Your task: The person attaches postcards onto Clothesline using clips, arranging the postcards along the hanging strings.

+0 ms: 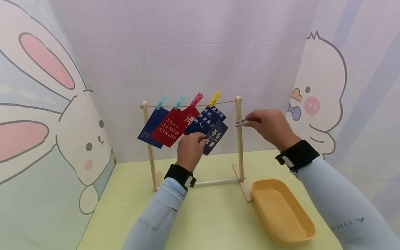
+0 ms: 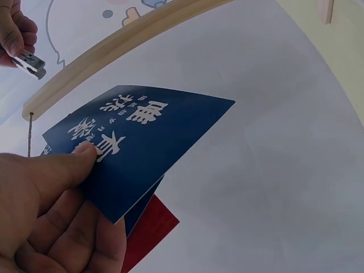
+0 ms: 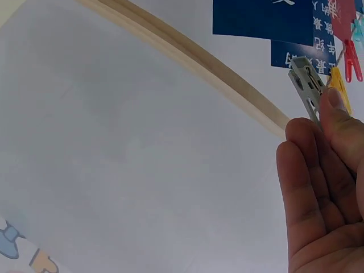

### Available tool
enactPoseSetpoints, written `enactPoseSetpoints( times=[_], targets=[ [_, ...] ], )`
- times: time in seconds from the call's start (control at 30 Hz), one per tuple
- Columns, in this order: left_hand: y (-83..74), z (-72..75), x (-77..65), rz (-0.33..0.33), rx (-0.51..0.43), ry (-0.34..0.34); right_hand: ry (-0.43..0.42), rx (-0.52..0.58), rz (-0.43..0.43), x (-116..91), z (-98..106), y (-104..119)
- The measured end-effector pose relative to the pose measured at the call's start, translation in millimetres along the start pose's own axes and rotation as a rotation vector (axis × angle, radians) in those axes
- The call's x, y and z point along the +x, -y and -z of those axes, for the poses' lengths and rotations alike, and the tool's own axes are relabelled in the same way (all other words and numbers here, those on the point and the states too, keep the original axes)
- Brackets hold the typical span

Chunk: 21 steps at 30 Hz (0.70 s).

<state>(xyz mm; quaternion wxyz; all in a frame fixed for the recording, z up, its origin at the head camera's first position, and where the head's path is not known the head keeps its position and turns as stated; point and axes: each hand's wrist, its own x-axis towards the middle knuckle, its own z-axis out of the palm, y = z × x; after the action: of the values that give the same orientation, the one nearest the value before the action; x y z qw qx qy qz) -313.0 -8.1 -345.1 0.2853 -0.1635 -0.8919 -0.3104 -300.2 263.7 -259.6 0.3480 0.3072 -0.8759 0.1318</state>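
My left hand (image 1: 191,148) pinches a dark blue card (image 2: 153,136) with white characters between thumb and fingers. The card is tilted, in front of the lower right of another blue card (image 1: 206,118) that a yellow clothespin (image 1: 215,98) clips to the string. By the right post, my right hand (image 1: 272,125) pinches a grey clothespin (image 3: 307,85) by one end, its other end pointing left toward the cards. Further left on the string hang two red cards (image 1: 175,128) and a blue card (image 1: 152,130), under a pink clothespin (image 1: 197,99) and two light blue clothespins (image 1: 161,102).
The string (image 1: 229,101) runs between two wooden posts, the right post (image 1: 239,146) standing on a wooden foot (image 1: 242,182). A white rod (image 1: 215,182) joins the posts low down. On the pale yellow table (image 1: 206,222), a yellow tray (image 1: 281,211) sits at front right.
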Motion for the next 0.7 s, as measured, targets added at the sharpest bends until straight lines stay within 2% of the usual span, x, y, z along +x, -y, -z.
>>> enactPoseSetpoints(
  times=[0.47,0.7],
  targets=[
    [-19.1,9.8,28.0,-0.034,-0.057,-0.031,-0.025,-0.025,0.036,44.6,13.7,2.5],
    [-25.6,11.1,36.5,-0.019,-0.064,-0.030,-0.016,-0.044,0.042,60.9,16.4,1.6]
  ],
)
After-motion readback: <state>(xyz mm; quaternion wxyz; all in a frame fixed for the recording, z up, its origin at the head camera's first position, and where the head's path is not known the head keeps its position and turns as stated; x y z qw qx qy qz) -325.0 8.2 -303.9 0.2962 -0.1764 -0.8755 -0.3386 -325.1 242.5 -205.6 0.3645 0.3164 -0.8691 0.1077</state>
